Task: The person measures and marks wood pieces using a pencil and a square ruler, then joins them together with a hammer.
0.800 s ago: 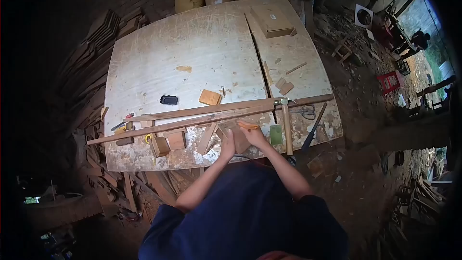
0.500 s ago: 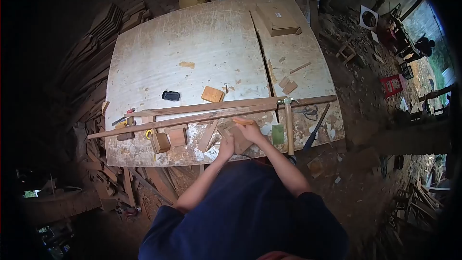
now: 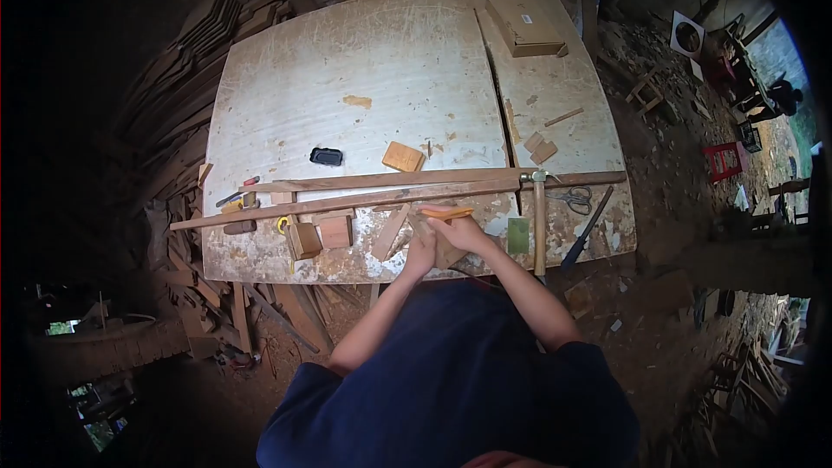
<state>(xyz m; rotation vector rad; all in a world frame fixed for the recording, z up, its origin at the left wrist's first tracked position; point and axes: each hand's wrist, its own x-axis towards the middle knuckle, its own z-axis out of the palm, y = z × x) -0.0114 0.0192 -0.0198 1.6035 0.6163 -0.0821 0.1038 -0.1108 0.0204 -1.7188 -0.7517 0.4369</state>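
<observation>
My left hand (image 3: 420, 251) is closed on a small wooden piece (image 3: 421, 227) near the table's front edge. Closed round an orange-yellow tool (image 3: 451, 213), too small to identify, is my right hand (image 3: 461, 230), just right of the left one. A flat brown wooden board (image 3: 448, 253) lies under my hands, partly hidden by them. Left of them rests a narrow wooden strip (image 3: 390, 232). A green rectangle (image 3: 518, 236) lies to the right of my right forearm, beside a hammer (image 3: 539, 217).
Two long wooden bars (image 3: 347, 204) cross the table (image 3: 295, 95) beyond my hands. Wooden blocks (image 3: 335, 231) stand at left, scissors (image 3: 574, 199) and a dark-handled tool (image 3: 575, 248) at right. Farther back are an orange block (image 3: 403, 156), a black tray (image 3: 326, 156) and a cardboard box (image 3: 523, 26).
The view has shifted, so the table appears farther right and slightly higher. My right hand has turned, and the orange-yellow tool now points right across it.
</observation>
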